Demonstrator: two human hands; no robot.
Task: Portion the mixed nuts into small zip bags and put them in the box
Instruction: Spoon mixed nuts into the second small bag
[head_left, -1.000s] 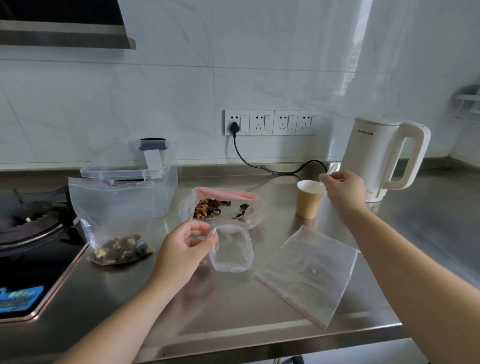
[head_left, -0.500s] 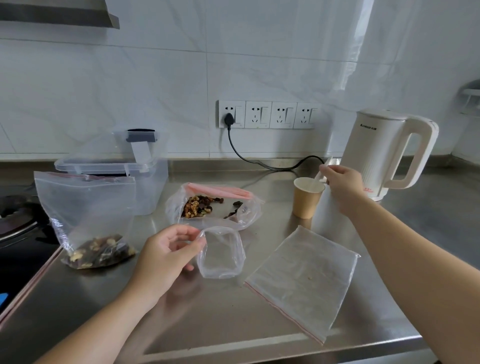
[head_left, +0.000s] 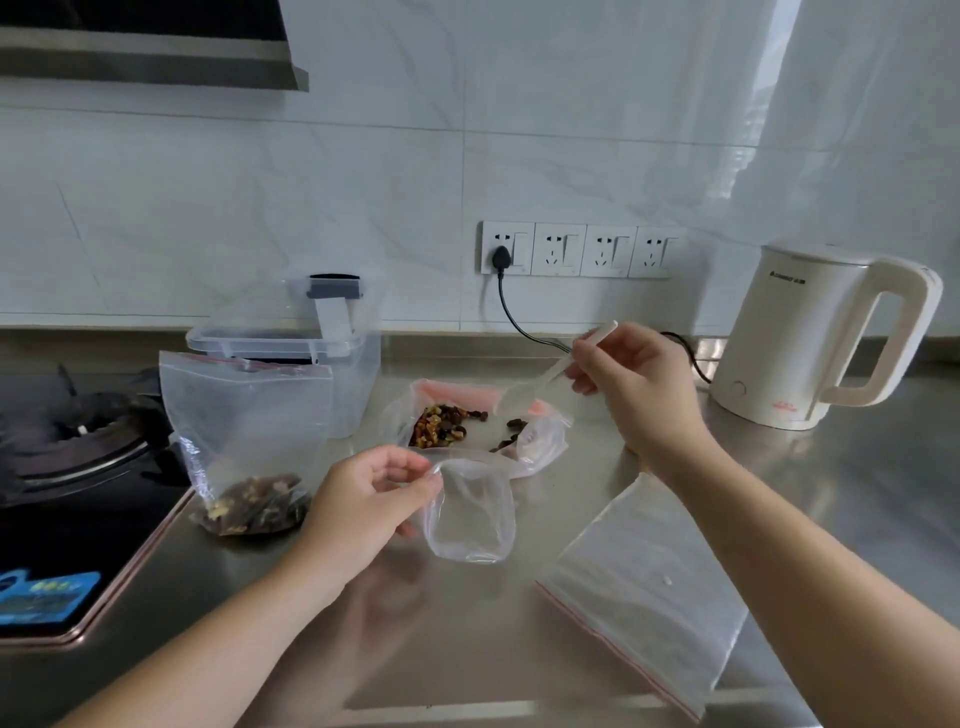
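Left hand (head_left: 371, 499) pinches small zip bag (head_left: 470, 514) mouth open for filling; right hand (head_left: 631, 384) grips plastic spoon (head_left: 540, 382) over nut bag (head_left: 467, 423).

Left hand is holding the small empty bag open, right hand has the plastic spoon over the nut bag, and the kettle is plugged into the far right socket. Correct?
Not quite. In the head view the black plug sits in the leftmost socket, not the far right. The rest holds: left hand pinches the small empty bag open, right hand holds the plastic spoon over the nut bag.
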